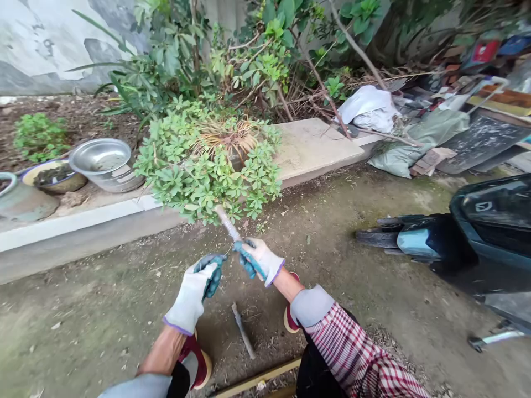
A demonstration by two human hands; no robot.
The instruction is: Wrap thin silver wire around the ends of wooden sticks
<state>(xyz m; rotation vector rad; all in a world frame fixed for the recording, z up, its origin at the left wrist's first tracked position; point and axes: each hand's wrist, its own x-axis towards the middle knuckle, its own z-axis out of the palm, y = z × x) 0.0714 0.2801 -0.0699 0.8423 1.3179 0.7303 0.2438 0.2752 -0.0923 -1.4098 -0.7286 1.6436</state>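
Yard job, dirt ground (319,260) under and around both hands. Pale curb (83,222) cuts across ahead of the left hand, and a flat slab (315,145) continues it ahead and right of the right hand. Bush (207,185) spills over that edge straight ahead of both hands, so forward room is tight. Sideways is better: dirt runs left of the left hand, and right of the right hand as far as the scooter (493,237), well apart. Metal basin (103,160) sits on the ledge, ahead and left of the left hand.

Both forearms reach forward from the near side, wrists low, hands near each other but apart. Right sleeve (344,345) is red-white check, cuff turned back.

Right hand (258,260), gloved, is closed round the wrapped stick (229,225), which points away toward the leaves; can't tell from where I stand if its tip touches them. Left hand (201,287), also gloved, has fingers curled, pinching a thin strand (228,251) just beside the stick. Short stick (244,331) lies on the dirt nearer than both hands, between the shoes (291,309)
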